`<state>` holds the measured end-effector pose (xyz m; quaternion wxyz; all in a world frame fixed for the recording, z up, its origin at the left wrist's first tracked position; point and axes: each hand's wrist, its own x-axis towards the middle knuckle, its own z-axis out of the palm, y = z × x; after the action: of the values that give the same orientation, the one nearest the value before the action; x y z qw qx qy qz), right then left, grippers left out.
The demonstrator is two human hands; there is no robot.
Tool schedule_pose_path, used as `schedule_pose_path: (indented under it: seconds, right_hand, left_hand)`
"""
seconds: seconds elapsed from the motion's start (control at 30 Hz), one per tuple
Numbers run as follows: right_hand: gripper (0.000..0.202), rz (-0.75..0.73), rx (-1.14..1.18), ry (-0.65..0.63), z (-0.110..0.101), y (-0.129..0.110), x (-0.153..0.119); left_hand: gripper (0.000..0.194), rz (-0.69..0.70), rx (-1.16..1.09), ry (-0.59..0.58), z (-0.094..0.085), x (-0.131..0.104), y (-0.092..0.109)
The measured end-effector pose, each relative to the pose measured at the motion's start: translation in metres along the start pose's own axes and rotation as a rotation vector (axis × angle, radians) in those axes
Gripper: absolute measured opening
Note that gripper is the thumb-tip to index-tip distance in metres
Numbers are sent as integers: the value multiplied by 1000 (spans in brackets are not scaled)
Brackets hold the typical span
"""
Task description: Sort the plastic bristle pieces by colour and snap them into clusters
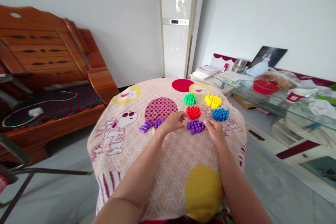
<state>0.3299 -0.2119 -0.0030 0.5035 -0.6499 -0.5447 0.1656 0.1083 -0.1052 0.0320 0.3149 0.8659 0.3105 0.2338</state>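
Note:
Several short purple plastic pieces (195, 126) stand upright in a tight cluster on the cloth-covered table. My right hand (215, 131) is at the right edge of this cluster, its bent fingertips close together against the outermost pieces; what lies between them is hidden. On the left side of the cluster, a small gap away, my left hand (173, 122) hovers with curved fingers apart and nothing visible in them. Loose purple pieces (146, 126) lie on their sides left of my left wrist, some partly hidden by it. Just behind the purple cluster is a red cluster (193, 112).
Green (190, 99), yellow (213, 101) and blue (220, 114) clusters stand farther back on the patterned tablecloth (168, 182). At right, a glass-topped cabinet carries a red bowl (265, 86) and a paper cup (296, 96). A wooden bench (39, 52) is at left.

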Motion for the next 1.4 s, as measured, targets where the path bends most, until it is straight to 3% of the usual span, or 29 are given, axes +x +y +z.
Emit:
schedule_pose_path:
  seconds: [0.13, 0.2, 0.3, 0.5, 0.7, 0.97, 1.2, 1.4]
  right_hand:
    - [42, 5, -10, 7, 0, 2, 1]
    - [42, 3, -19, 10, 0, 3, 1]
    - [43, -8, -35, 16, 1, 5, 1]
    - [41, -25, -14, 2, 1, 6, 0]
    - [40, -19, 6, 11, 1, 6, -1]
    - [42, -3, -39, 18, 1, 6, 0]
    - [41, -2, -22, 4, 1, 4, 0]
    - [42, -4, -20, 12, 1, 4, 0]
  left_hand:
    - [31, -117, 203, 100, -38, -12, -13]
    - [26, -195, 342, 50, -52, -17, -20]
    - [26, -262, 469, -66, -59, -22, -28]
    - [27, -263, 559, -33, -45, -17, -27]
    - [34, -142, 488, 31, -26, -8, -19]
    - [41, -147, 482, -30, -31, -11, -23]
    - [39, -71, 266, 141, -14, -3, -17]
    - [39, 102, 105, 59, 12, 7, -7]
